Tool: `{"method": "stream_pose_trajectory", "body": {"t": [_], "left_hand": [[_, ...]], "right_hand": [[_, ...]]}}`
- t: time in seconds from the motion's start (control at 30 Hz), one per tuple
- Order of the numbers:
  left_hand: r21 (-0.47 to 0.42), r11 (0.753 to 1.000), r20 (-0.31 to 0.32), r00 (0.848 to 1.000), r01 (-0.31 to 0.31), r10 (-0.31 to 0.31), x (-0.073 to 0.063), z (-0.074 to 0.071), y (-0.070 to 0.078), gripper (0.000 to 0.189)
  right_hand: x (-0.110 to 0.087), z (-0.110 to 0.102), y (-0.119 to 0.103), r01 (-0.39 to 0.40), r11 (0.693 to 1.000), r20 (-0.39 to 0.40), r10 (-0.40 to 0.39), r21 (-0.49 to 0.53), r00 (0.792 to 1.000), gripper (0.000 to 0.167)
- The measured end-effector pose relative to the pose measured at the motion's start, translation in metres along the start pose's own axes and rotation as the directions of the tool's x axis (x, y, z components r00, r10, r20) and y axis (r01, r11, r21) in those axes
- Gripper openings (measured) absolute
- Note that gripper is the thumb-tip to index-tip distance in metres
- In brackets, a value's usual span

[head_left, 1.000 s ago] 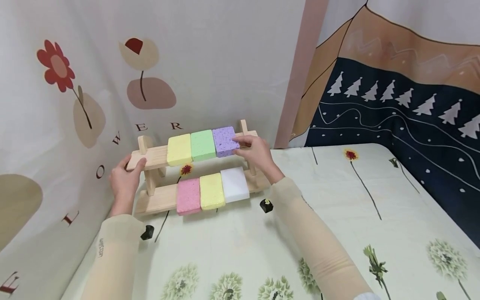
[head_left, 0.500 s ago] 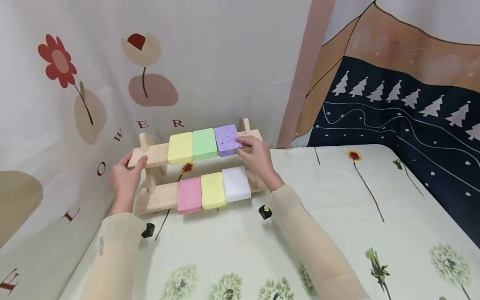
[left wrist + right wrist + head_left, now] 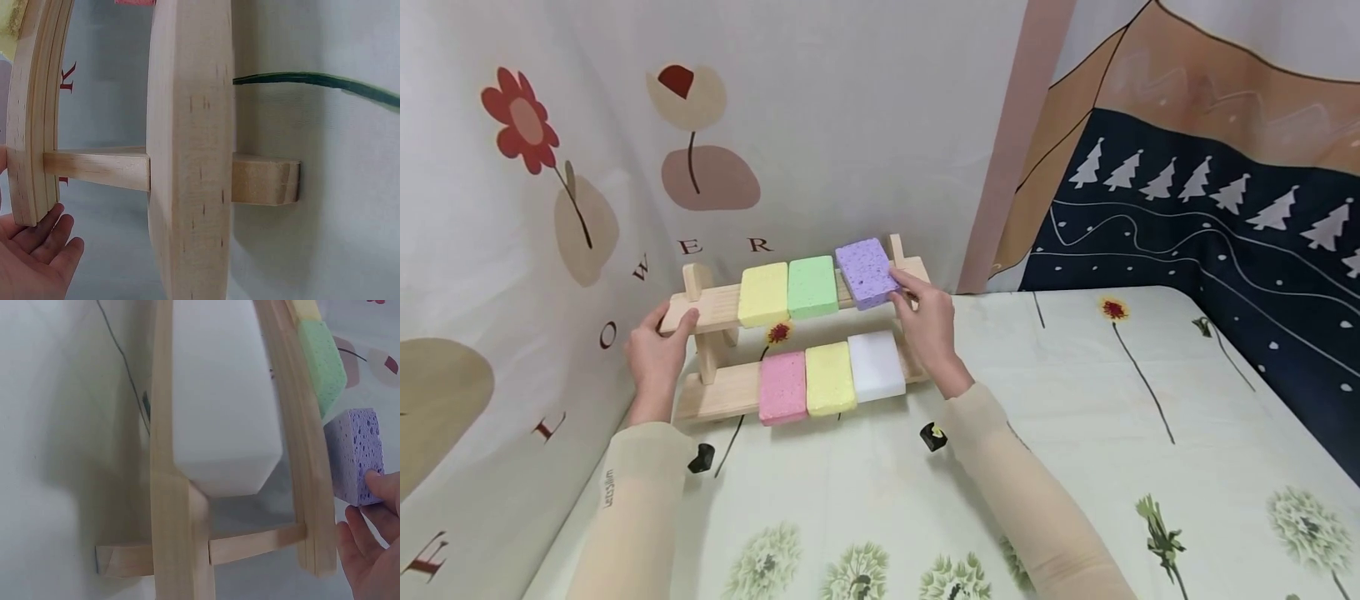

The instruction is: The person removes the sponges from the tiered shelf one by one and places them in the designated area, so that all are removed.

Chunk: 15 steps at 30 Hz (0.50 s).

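Purple sponge (image 3: 867,273) in a thumb-and-finger pinch of the right hand (image 3: 927,323), by its right edge, askew and apart from the green sponge (image 3: 812,287). Over the right part of the upper shelf (image 3: 718,308), higher of 2; hard to tell whether touching it. Left end gripped by the left hand (image 3: 657,354). Apparently at lifting or setting down; calls for a firm pinch, clearing the right post (image 3: 897,247).
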<state>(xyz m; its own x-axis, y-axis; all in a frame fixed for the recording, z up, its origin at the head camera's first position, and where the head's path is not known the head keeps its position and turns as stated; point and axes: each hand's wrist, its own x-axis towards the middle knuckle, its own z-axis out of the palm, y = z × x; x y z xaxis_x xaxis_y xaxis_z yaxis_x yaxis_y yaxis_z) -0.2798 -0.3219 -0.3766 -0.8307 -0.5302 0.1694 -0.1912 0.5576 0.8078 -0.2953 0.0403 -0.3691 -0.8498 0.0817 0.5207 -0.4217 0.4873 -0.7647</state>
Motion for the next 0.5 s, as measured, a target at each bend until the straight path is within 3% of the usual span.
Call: {"method": "stream_pose_trajectory", "body": {"t": [0.2, 0.37, 0.5], "left_hand": [[-0.004, 1.0, 0.005, 1.0, 0.013, -0.013, -0.001, -0.001, 0.001, 0.069], [-0.004, 1.0, 0.003, 1.0, 0.004, -0.004, -0.002, -0.001, 0.0, 0.068], [-0.007, 1.0, 0.004, 1.0, 0.0, 0.0, -0.003, 0.0, 0.001, 0.068]], "right_hand": [[-0.001, -0.004, 0.005, -0.039, 0.983, -0.052, 0.049, 0.178, 0.997, 0.035], [0.0, -0.007, 0.009, -0.097, 0.934, -0.069, 0.128, 0.344, 0.989, 0.033], [0.001, -0.012, 0.01, -0.147, 0.896, -0.067, 0.192, 0.418, 0.979, 0.033]]}}
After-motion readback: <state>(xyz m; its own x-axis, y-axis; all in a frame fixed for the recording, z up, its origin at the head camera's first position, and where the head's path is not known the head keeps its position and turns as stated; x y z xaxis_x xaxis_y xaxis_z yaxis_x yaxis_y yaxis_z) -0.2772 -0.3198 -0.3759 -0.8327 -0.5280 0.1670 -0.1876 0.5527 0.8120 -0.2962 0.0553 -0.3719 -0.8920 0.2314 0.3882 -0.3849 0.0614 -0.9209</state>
